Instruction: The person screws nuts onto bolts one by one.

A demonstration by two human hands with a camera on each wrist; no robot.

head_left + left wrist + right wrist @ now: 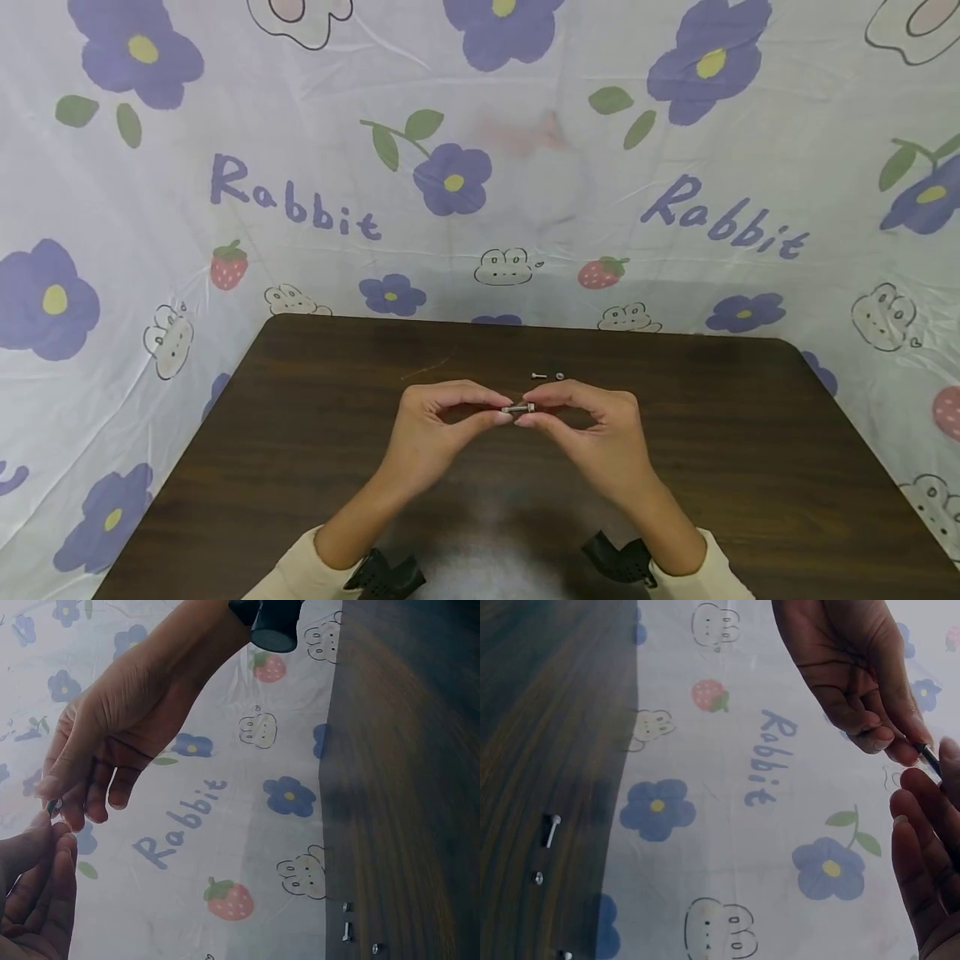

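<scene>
Metal bolt (517,409) lies roughly level between the hands, above the dark table (262,483). Left hand (429,433) clamps its left end between thumb and finger; right hand (611,433) pinches its wider right end.

Tabletop work spot, kind of room unclear, dark wood-grain table (300,450), rabbit-print cloth backdrop (525,221)

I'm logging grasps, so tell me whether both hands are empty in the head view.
No, the left hand and right hand pinch a small metal bolt between them.
</scene>
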